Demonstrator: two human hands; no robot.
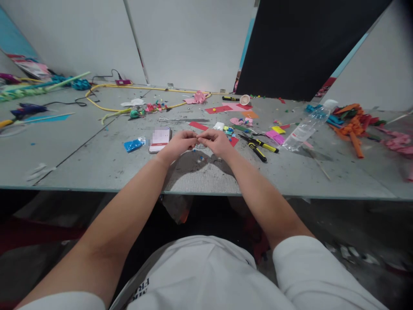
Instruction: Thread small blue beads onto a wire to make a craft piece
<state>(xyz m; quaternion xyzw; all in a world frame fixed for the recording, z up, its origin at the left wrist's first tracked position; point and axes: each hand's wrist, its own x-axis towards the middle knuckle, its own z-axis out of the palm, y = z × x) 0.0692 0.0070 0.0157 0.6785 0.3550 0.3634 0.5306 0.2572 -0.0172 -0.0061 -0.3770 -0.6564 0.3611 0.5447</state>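
My left hand (pixel 181 143) and my right hand (pixel 215 141) meet at the fingertips, just above the grey tabletop. Both are closed in a pinch, and whatever lies between the fingers is too small to make out. Beside my left hand a phone (pixel 160 140) lies face up, with a blue packet (pixel 133 144) to its left. Yellow-and-black pliers (pixel 260 146) rest to the right of my right hand, their jaws toward it. Small blue bits (pixel 201 158) are scattered on the table below my hands.
A clear plastic bottle (pixel 308 127) lies on the right, near crumpled orange paper (pixel 351 125). Red paper pieces (pixel 219 110) and a small round cup (pixel 245 100) are farther back. A yellow cord (pixel 111 86) loops at the back left, near a glue gun (pixel 28 110).
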